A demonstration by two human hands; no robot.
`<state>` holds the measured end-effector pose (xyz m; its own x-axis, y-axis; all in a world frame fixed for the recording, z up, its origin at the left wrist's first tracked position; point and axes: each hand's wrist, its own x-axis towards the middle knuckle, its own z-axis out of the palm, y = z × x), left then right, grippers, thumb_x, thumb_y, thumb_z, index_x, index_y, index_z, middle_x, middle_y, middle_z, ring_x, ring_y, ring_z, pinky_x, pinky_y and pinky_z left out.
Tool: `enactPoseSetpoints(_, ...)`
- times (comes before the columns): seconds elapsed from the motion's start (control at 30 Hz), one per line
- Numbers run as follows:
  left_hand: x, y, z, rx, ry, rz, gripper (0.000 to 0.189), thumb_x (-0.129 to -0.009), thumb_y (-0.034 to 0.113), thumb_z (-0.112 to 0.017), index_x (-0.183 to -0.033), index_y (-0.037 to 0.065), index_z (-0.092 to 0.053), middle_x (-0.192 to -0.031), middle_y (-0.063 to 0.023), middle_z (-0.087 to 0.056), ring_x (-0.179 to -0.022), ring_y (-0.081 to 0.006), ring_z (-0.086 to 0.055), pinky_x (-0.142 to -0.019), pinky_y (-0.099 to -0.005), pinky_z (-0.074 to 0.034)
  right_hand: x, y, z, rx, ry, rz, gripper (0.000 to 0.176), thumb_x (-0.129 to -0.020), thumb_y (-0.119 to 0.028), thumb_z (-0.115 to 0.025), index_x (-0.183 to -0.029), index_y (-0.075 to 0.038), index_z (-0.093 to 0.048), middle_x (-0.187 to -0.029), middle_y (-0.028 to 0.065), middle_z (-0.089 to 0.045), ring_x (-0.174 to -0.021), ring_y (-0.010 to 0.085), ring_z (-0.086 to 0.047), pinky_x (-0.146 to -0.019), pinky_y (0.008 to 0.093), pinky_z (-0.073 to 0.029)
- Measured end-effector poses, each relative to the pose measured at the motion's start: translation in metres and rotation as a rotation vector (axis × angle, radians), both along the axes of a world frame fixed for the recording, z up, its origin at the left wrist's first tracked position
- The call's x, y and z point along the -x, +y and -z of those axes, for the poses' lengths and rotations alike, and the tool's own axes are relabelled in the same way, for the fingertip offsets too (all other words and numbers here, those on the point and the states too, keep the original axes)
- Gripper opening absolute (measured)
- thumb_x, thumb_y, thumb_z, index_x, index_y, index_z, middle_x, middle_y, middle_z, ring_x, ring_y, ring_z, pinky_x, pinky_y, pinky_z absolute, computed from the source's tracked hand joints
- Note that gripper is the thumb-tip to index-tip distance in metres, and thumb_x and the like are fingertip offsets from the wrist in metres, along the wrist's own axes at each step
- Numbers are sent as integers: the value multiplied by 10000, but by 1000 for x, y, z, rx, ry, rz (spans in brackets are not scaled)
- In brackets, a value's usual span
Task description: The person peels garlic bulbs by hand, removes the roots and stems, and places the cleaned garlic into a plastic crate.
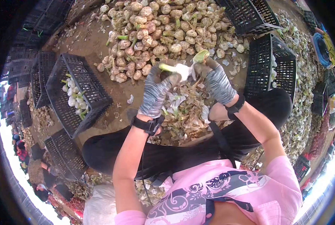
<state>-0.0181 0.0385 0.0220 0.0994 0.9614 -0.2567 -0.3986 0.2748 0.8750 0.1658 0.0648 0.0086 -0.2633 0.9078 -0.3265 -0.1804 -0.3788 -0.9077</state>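
Note:
My left hand [156, 92], in a grey striped glove, is closed around a white garlic bulb [182, 70] with a short green stem stub pointing left. My right hand [217, 83], gloved the same way, pinches a strip of garlic skin [201, 56] with a pale green end, right beside the bulb. Thin white skin hangs between the two hands. Beyond them lies a big heap of unpeeled garlic bulbs [152, 43], brownish and dirty. Loose papery skins [186, 120] cover the ground below my hands, between my legs.
At left, a black plastic crate [58, 101] holds several clean white bulbs. Another black crate [255, 71] at right has a few white bulbs, and a third crate [242, 17] stands behind it. Peelings [298, 120] spread along the far right. More crates and people appear at the edges.

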Motion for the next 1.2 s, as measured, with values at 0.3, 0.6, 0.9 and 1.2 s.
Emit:
enactPoseSetpoints(0.3,11,3,9,132,-277,-37,344,-768,193,-632,-1056,29,-540,-964,-85,-597,-856,-178,-588,-757,-286,-495,-8,-6,-17,427,704,-236,295,-802,-176,-616,-1045,-34,-527,-946,47,-588,-839,91,-526,-751,261,-449)
enactPoseSetpoints(0.6,16,-2,19,417,-685,-37,294,-795,115,-563,-1045,-36,-525,-936,-126,-577,-790,-205,-574,-670,-307,-517,-5,-17,-29,-642,-1056,-1242,255,-779,-180,-542,-998,-49,-545,-737,177,-596,-728,268,-590,-604,351,-475)
enactPoseSetpoints(0.9,7,-1,27,609,-771,-101,256,-886,126,-376,-1033,-50,-489,-892,-128,-571,-718,-181,-577,-613,-245,-533,12,1,-11,-211,-316,-235,209,-763,-113,-641,-937,-41,-552,-864,45,-575,-809,181,-537,-723,287,-435)
enactPoseSetpoints(1.2,6,-4,37,644,-752,-135,216,-881,101,-409,-1004,-55,-493,-869,-124,-571,-718,-190,-596,-645,-241,-546,4,7,-31,-37,16,-110,161,-788,-101,-623,-898,-30,-528,-820,31,-569,-674,123,-537,-609,230,-448)
